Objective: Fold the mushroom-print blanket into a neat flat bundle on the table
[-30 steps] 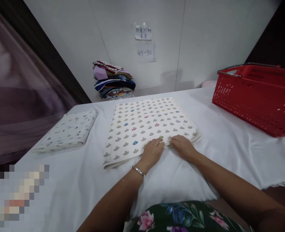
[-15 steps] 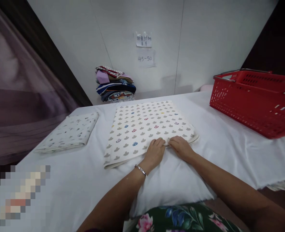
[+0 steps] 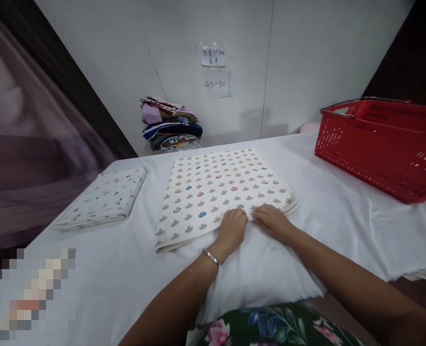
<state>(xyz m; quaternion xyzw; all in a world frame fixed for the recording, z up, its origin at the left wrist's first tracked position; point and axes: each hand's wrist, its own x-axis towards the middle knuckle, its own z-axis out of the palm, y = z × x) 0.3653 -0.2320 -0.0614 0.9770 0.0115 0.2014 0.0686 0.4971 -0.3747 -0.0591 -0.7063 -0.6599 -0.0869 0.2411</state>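
Note:
A folded cream cloth (image 3: 213, 185) with grey, blue, red and yellow mushroom-like prints lies flat in the middle of the table. At its near edge my left hand (image 3: 232, 228) grips the layers, fingers curled over the top and the thumb out of sight. Just to the right, my right hand (image 3: 273, 222) pinches the same edge, its fingers bent together. A small gap separates the two hands. The cloth's layered edges show at its near right corner. On the left rests a second folded cloth (image 3: 106, 197), pale with small dark prints, touched by neither hand.
White fabric covers the table (image 3: 343, 216). A red plastic basket (image 3: 379, 149) with metal handles stands at the right. Against the wall is a stack of folded fabrics (image 3: 171, 125). Paper notes (image 3: 215, 72) hang above, and a sheer curtain (image 3: 36, 144) drapes at the left.
Both hands keep hold of the near edge, with the left hand shifted slightly downward. A green print near the left fingertips now shows. The view has tilted a little.

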